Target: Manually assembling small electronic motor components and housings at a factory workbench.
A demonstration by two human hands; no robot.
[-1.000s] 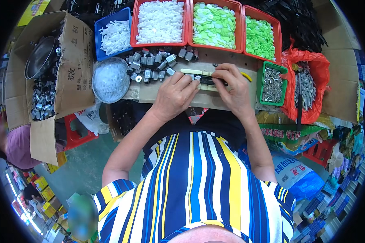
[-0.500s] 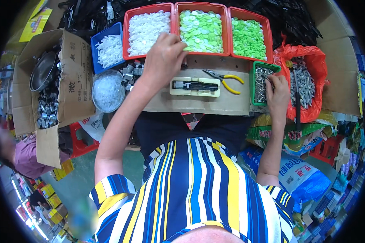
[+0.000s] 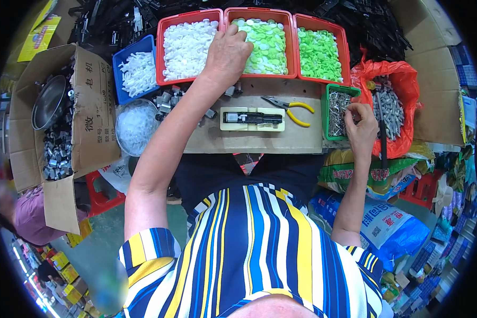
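Note:
My left hand (image 3: 229,55) reaches over the shared edge of the tray of white discs (image 3: 188,50) and the tray of pale green and white discs (image 3: 265,47). Its fingers are curled together, and their tips are hidden. At the right edge of a small green box (image 3: 336,114) of metal screws or pins, my right hand (image 3: 361,123) has thumb and forefinger pinched; what they hold is too small to make out. A cream fixture (image 3: 229,126) lies on the board between my hands, with a black part (image 3: 265,117) seated in it.
Yellow-handled pliers (image 3: 298,108) lie right of the fixture. A red tray of green pieces (image 3: 318,53), a blue tray of white pieces (image 3: 138,74) and a clear bowl (image 3: 137,127) surround the board (image 3: 206,140). Cardboard box (image 3: 93,111) stands left, red bag (image 3: 408,106) right.
My left hand has moved farther from me, onto the edge of the green-and-white disc tray. My right hand stays by the green box. The whole view has shifted slightly.

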